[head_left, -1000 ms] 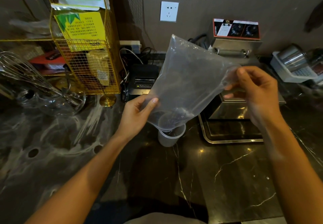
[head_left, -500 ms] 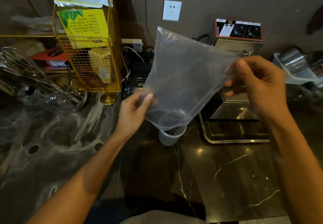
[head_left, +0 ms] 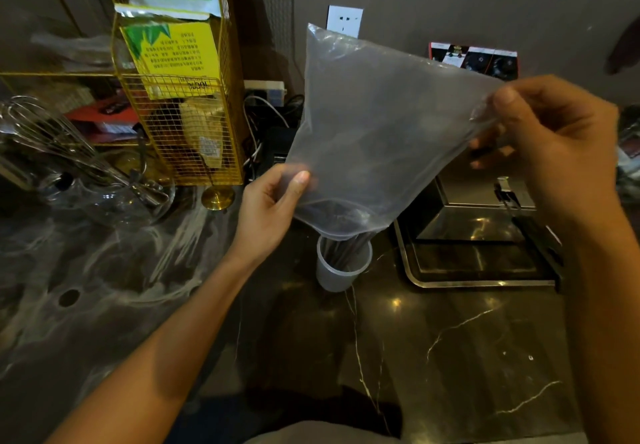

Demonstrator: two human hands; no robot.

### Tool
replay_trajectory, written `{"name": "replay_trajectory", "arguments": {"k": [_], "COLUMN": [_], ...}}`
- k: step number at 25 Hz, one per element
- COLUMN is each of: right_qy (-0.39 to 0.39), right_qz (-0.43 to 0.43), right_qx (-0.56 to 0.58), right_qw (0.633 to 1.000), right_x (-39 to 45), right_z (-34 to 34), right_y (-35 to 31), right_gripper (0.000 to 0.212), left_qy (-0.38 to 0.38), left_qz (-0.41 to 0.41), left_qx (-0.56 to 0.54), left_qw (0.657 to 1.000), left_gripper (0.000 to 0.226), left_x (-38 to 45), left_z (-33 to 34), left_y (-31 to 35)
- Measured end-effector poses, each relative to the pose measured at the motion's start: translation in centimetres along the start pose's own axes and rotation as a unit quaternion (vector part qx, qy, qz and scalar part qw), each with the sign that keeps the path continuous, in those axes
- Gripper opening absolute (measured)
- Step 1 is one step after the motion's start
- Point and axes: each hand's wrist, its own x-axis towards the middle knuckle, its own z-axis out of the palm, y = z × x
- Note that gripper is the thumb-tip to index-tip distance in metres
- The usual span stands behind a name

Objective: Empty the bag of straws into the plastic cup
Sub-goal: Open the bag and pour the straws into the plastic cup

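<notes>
A clear plastic bag [head_left: 377,125] hangs upside down over a small translucent plastic cup [head_left: 341,272] on the dark marble counter. My left hand [head_left: 273,208] pinches the bag's lower left edge near its mouth. My right hand [head_left: 550,139] grips the bag's upper right corner, holding it high. Dark straws [head_left: 349,248] stick out of the bag's mouth and reach down into the cup. The bag's upper part looks empty.
A steel fryer with a tray [head_left: 485,236] stands right of the cup. A yellow wire rack [head_left: 183,108] with packets and a glass bowl with a whisk [head_left: 104,187] sit at the left. A wall socket [head_left: 344,21] and cables lie behind.
Both hands have lifted the bag a little, so its mouth sits higher above the cup and the straws now show between bag and cup.
</notes>
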Motion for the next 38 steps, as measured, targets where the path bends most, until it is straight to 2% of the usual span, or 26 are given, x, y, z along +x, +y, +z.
{"name": "replay_trajectory", "arguments": {"k": [3, 11, 23, 28, 32, 38], "right_qy": [-0.006, 0.002, 0.011, 0.021, 0.036, 0.040], "right_qz": [-0.021, 0.027, -0.043, -0.043, -0.001, -0.013], "right_qx": [-0.031, -0.028, -0.069, -0.031, 0.022, 0.079], "right_qw": [0.999, 0.999, 0.997, 0.998, 0.999, 0.996], "right_x": [0.2, -0.7, -0.5, -0.2, 0.0, 0.2], "right_z": [-0.5, -0.9, -1.2, -1.0, -0.8, -0.8], "right_y": [-0.5, 0.1, -2.4, -1.8, -0.6, -0.8], "right_gripper": [0.019, 0.021, 0.023, 0.021, 0.016, 0.013], "left_qy": [-0.002, 0.003, 0.032, 0.027, 0.037, 0.063], "left_qz": [-0.005, 0.015, 0.024, 0.020, 0.015, 0.015], "left_qx": [-0.004, -0.001, 0.016, 0.013, 0.018, 0.003], "left_qw": [1.000, 1.000, 0.999, 0.999, 0.999, 0.998], "left_gripper": [0.014, 0.015, 0.014, 0.014, 0.014, 0.014], "left_x": [0.0, -0.3, 0.2, 0.2, 0.1, 0.5], "left_z": [0.3, -0.2, -0.5, -0.6, -0.8, -1.3], "left_y": [0.2, 0.8, 2.8, 2.7, 2.7, 4.3]}}
